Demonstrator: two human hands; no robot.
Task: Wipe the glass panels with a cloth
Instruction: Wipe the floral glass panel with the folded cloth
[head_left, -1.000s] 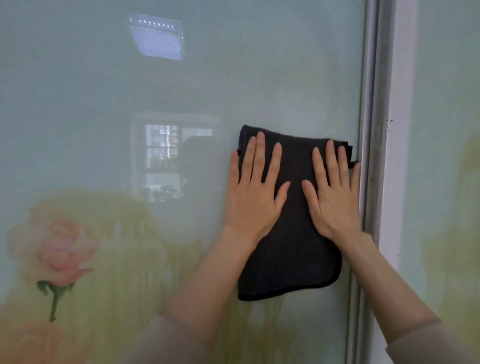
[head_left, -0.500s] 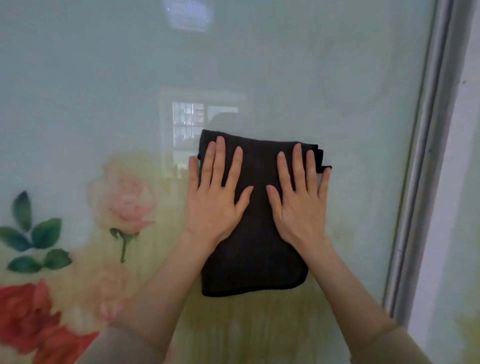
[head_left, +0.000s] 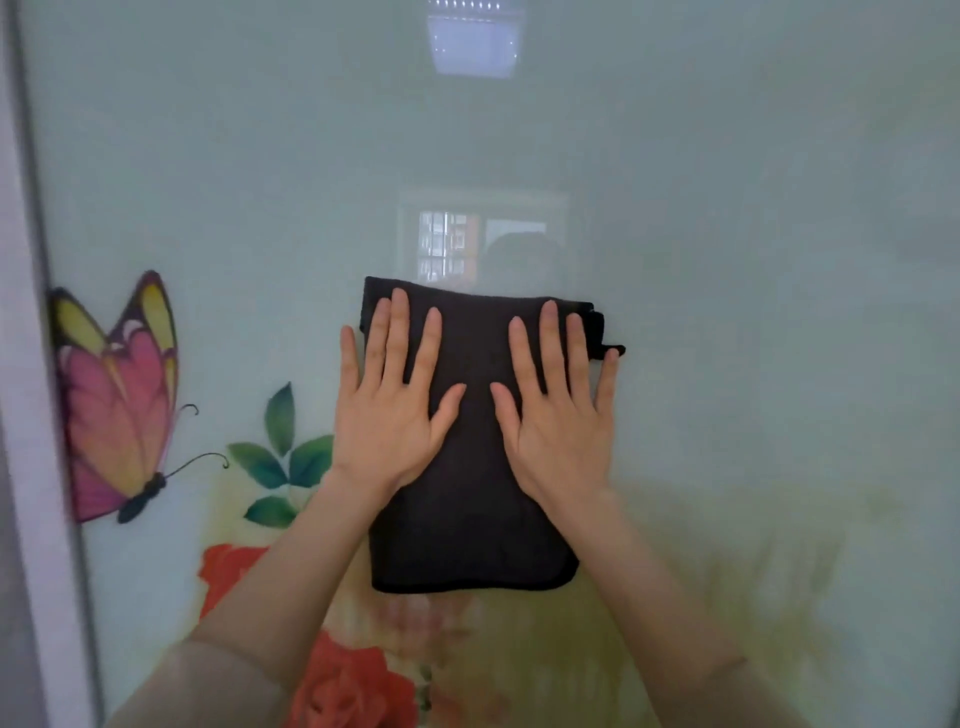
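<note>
cloth (head_left: 470, 499) flat on glass panel (head_left: 727, 260) | left hand (head_left: 387, 410), right hand (head_left: 558, 415) pressing it, fingers straight

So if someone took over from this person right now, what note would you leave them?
Left hand: flat, fingers straight, pressing the black cloth against the glass panel.
Right hand: the same, beside it.
Cloth: folded, mid-panel, right of the painted butterfly and green leaves.
Done: unclear; no wiped patch stands out.
Left: probably the rest of this panel, up to the frame on the left.
</note>
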